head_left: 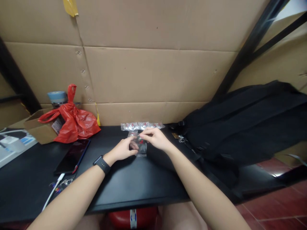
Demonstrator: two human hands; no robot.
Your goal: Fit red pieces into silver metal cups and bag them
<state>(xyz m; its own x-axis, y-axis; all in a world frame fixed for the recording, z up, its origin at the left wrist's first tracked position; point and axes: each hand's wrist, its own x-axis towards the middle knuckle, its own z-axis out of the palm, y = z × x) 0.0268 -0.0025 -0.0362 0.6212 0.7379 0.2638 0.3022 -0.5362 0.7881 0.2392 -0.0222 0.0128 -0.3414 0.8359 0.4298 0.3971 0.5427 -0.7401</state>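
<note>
A small clear plastic packet point(142, 150) with a red mark near its top is between my hands, over the black table. The thumb and fingers of my right hand point(157, 139) are pinched together at its upper edge. My left hand point(122, 149) is at the packet's left side, thumb and forefinger apart, the other fingers curled and slightly blurred. Just beyond, a row of clear packets point(130, 126) with silvery round shapes and red marks lies along the cardboard wall. Another clear packet point(131, 133) is partly hidden behind my fingers.
A red plastic bag point(76, 124), a cardboard box point(39, 126) and a blue-lidded container point(57, 95) stand at the left. Nearer are a phone point(72, 157), a white cable point(53, 191) and a power strip point(26, 140). A black bag point(249, 121) fills the right side, keys point(182, 139) beside it.
</note>
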